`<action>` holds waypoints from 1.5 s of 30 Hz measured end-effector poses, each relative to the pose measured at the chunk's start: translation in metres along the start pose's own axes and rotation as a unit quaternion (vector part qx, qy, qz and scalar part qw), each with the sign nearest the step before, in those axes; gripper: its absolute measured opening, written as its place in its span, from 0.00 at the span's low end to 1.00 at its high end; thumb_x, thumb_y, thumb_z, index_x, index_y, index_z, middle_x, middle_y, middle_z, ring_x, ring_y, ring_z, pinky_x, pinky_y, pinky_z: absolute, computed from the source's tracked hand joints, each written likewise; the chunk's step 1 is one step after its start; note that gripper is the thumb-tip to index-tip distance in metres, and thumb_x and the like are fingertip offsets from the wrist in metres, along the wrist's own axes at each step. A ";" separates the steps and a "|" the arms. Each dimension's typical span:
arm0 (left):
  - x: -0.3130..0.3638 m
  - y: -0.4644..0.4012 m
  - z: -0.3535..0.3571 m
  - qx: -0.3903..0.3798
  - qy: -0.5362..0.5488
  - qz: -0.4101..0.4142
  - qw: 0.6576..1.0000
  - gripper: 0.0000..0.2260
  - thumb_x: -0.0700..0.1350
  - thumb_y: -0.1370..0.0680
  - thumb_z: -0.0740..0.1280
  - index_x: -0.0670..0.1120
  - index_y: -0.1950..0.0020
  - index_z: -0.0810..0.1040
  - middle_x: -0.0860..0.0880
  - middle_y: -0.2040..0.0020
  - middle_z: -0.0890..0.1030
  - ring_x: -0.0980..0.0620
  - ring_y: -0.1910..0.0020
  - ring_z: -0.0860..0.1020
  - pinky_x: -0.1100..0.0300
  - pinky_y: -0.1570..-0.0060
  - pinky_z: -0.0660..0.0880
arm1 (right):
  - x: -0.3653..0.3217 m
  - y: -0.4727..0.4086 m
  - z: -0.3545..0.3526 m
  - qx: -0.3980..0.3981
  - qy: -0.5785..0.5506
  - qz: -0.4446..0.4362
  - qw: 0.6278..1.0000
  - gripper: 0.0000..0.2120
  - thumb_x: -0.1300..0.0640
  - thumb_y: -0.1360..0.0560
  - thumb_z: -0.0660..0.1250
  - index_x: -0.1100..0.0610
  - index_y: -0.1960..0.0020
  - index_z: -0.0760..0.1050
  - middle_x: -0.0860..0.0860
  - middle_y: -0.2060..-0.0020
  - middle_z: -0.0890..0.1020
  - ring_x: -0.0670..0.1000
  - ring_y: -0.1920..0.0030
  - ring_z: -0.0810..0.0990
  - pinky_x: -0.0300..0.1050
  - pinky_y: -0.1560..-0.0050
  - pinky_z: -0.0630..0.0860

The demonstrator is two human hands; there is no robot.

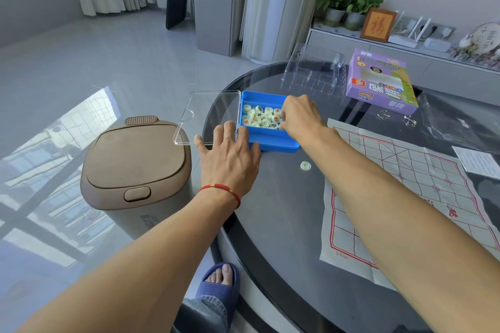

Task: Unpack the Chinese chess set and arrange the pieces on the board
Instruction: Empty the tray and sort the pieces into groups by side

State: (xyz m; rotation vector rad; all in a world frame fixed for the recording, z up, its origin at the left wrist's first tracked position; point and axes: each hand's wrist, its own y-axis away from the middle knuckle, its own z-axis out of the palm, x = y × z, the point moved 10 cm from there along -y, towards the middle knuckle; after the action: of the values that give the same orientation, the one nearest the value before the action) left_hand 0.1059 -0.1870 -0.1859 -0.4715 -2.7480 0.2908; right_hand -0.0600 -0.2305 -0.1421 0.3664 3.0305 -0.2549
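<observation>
Left hand (230,153) laid flat, fingers spread, against near-left corner of blue box (273,140) at frame centre. Right hand (300,116) reached into box, fingers curled down among pieces (261,116); grip hidden, cannot be told. Clear lid (208,116) hinged open to left. One pale piece (305,165) seen on table (278,211), below box. Board (400,184) spread at right. Purple carton (380,81) and clear tray (315,70) at upper right. Bin (135,167) at left.

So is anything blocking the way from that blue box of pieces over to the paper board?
Nothing visible. Between the blue box and the paper board lies bare glass table, apart from one loose piece and the right hand reaching into the box.
</observation>
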 end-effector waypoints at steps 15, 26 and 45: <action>0.001 0.001 -0.001 0.003 -0.008 0.000 1.000 0.17 0.57 0.17 0.52 0.48 0.37 0.69 0.48 0.34 0.67 0.46 0.32 0.66 0.29 0.33 0.60 | -0.003 -0.003 0.003 -0.048 0.019 0.000 0.999 0.06 0.64 0.23 0.72 0.62 0.47 0.78 0.61 0.49 0.79 0.62 0.51 0.78 0.53 0.52 0.78; 0.003 0.001 -0.002 0.005 -0.017 0.008 1.000 0.18 0.58 0.17 0.51 0.48 0.36 0.69 0.48 0.34 0.68 0.46 0.33 0.67 0.30 0.33 0.61 | 0.008 -0.008 0.010 -0.132 0.008 0.040 0.990 0.11 0.62 0.27 0.76 0.60 0.46 0.79 0.58 0.55 0.80 0.58 0.53 0.83 0.54 0.50 0.83; 0.002 0.000 0.000 -0.002 -0.013 0.009 1.000 0.18 0.58 0.17 0.51 0.48 0.36 0.69 0.48 0.33 0.68 0.46 0.32 0.67 0.30 0.33 0.61 | 0.076 0.016 -0.015 -0.178 -0.298 0.125 0.929 0.08 0.57 0.30 0.81 0.60 0.55 0.86 0.52 0.66 0.85 0.46 0.68 0.75 0.37 0.72 0.71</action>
State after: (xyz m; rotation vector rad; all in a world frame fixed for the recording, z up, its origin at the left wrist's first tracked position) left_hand 0.1038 -0.1863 -0.1852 -0.4966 -2.7718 0.2988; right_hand -0.1303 -0.1948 -0.1375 0.5216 2.3357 0.1762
